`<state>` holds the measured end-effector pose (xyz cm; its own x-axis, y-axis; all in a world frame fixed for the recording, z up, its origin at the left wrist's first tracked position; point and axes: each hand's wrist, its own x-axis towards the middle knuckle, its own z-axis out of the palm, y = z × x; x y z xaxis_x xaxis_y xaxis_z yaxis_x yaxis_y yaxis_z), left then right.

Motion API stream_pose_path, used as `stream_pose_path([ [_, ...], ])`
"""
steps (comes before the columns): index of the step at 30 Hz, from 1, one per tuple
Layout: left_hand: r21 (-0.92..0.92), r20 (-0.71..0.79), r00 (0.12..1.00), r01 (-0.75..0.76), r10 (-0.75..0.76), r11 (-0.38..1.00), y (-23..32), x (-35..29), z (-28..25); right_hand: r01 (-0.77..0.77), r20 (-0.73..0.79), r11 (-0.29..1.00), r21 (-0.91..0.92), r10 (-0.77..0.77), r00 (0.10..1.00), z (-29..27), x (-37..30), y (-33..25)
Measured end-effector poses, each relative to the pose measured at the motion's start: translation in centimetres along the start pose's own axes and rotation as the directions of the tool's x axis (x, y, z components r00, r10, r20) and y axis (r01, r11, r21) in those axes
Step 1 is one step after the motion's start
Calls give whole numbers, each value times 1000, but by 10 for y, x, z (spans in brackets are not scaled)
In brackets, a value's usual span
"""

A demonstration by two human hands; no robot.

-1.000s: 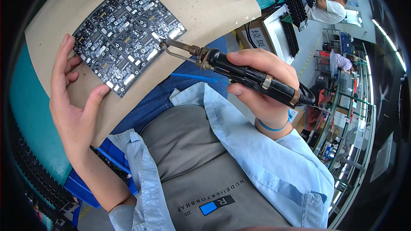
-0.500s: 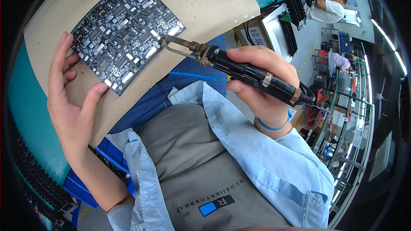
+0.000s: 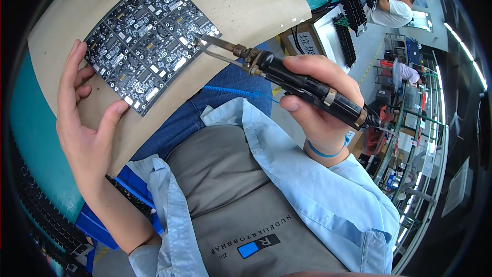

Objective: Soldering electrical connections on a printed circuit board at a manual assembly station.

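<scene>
Nearest, lower centre of the frame: wearer's grey shirt [image 3: 220,179] under an open light-blue overshirt [image 3: 302,174]. Jeans [image 3: 225,79] above it, crossed by a blue coiled cord [image 3: 230,90] that runs toward the right hand [image 3: 327,129]; possibly an antistatic lead, though where it ends cannot be told. That hand, right of centre, is wrapped around the black handle of a soldering tool [image 3: 294,79], index finger along the top and thumb underneath, presumably for fine aim and to keep skin well back from the metal end. A blue band [image 3: 328,154] circles the wrist. The tool slants up-left, its thick barrel and thinner side tube converging over the right part of the circuit board [image 3: 138,46]; contact at the tip too small to tell. The board sits upper left, dark and ruled into repeating sections. The left hand [image 3: 84,123] is spread wide about its left end, thumb by the bottom corner, forefinger by the left one, so the board is held by its rim; likely this steadies it and leaves the parts uncovered. Beneath it, brown sheeting [image 3: 261,7] covers the worktop, probably to shield it. Farther, upper right: a cardboard box [image 3: 288,46], then a co-worker in white [image 3: 394,16], then another person in a pale top [image 3: 408,75] near the racks.
</scene>
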<state>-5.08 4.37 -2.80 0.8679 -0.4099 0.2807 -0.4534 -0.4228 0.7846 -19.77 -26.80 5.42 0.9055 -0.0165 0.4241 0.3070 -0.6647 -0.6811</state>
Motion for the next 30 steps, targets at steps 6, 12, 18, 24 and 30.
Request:
stream_pose_path([
  [6,6,-4,1000,-18,18,1000,0,0,0,-36,-82,996,80,43,996,2,-6,3],
  [12,35,-10,1000,-6,7,999,2,0,2,-113,-147,944,311,166,975,7,-13,12],
  [18,71,-18,1000,-10,11,997,6,0,2,37,-217,821,570,107,970,14,-13,48],
  [24,83,-23,1000,-13,15,996,5,-1,3,-66,-144,611,789,289,946,21,-15,63],
  [30,86,-17,1000,-17,19,996,6,0,3,-114,-146,796,594,247,958,14,-18,28],
])
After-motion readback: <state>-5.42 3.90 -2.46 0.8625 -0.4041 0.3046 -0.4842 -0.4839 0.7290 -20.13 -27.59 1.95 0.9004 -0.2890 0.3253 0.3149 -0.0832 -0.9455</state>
